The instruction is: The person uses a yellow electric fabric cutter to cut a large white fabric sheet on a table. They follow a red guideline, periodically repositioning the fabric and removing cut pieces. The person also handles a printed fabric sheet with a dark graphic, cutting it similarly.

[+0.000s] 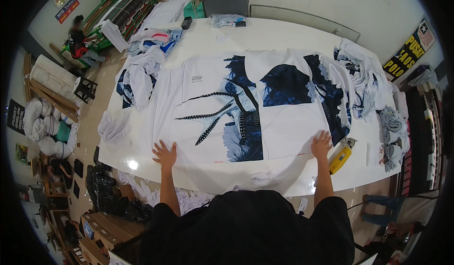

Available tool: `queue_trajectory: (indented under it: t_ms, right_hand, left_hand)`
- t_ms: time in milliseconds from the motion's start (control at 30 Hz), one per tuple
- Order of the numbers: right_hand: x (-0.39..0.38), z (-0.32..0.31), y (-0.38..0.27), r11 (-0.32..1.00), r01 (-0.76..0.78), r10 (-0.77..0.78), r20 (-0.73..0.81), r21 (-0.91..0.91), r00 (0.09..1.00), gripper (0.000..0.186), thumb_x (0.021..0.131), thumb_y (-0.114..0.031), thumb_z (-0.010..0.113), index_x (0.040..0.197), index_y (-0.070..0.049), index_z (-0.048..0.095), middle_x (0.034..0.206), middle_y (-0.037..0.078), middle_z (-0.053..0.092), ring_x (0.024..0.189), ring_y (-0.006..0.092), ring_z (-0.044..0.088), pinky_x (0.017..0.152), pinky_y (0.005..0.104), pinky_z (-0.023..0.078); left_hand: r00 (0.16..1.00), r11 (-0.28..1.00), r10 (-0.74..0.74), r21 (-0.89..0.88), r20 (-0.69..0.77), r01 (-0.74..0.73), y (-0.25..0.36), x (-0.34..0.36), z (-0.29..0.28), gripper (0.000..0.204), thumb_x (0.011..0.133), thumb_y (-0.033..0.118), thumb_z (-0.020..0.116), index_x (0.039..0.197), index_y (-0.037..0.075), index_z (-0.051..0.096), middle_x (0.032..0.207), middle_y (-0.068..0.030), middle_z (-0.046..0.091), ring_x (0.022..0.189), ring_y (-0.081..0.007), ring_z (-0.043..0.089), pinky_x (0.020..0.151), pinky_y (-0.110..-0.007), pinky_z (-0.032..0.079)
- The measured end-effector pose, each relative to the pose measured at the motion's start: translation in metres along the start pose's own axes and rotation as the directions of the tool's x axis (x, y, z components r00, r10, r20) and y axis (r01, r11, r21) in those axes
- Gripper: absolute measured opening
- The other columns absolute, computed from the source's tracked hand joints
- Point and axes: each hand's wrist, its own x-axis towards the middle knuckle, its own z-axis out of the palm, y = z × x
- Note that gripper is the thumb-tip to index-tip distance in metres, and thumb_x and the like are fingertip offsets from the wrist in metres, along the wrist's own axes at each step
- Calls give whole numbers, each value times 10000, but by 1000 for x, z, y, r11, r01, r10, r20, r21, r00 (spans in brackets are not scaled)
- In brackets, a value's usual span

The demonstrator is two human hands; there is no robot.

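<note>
My black shirt [246,232] fills the near edge of the view, with both forearms reaching out over the white counter [203,37]. My left hand [164,155] is palm down with its fingers spread on the white, near-left part of the printed fabric [246,144], gripping nothing. My right hand [321,145] lies flat at the near-right part of the same cloth, fingers extended and likewise gripping nothing. Just to the right of it, on the counter, lies a yellow handheld cutter [340,160] with a metal head. The fabric is spread across the middle of the counter between and beyond my hands, white with dark blue panels and long, dotted, fin-like shapes; its right end is gathered in folds. Grey rolled cloths [395,130] sit along the right edge. Farther off, a heap of white and blue cloth [362,71] lies at the right, and another pile [142,69] at the left. Near the far edge are a dark box [187,23] and a clear plastic packet [228,20]. Beyond the counter, at the far left, a person [80,43] is beside a green-framed machine [127,12].
</note>
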Motion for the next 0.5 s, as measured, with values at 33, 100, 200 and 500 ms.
queue_trajectory:
  t_ms: [33,100,200,500]
  right_hand:
    - [-14,-7,-13,997,72,-73,40,18,997,691,1069,-483,427,1643,-138,260,1705,190,215,1574,449,151,1177,743,194]
    - [-23,-6,-20,994,98,-99,28,44,995,685,1071,-463,429,1643,-126,257,1703,194,219,1575,435,161,1177,743,195]
    - [-32,-9,-21,992,115,-112,-57,49,992,662,1053,-396,492,1611,-92,308,1651,214,297,1537,418,254,1145,733,264]
    - [-221,35,-98,818,528,-522,-93,228,848,444,952,-222,655,1261,70,526,1248,289,573,1176,458,529,1014,549,412]
  left_hand:
    - [1000,1000,-17,-12,2,17,-7,-9,-2,999,959,764,427,1678,136,132,1728,-242,32,1565,-531,-25,1192,-742,13]
    - [1000,1000,-18,-21,-7,18,-12,-18,-3,991,960,746,448,1674,127,150,1724,-250,45,1565,-530,-24,1191,-742,12]
    - [996,999,26,-30,-80,-28,-13,-20,4,939,980,681,488,1651,85,214,1712,-263,101,1565,-525,30,1186,-752,63]
    - [588,551,778,-209,-224,-808,41,-187,113,457,883,178,734,1255,-19,557,1168,-253,584,1092,-431,564,974,-528,451]
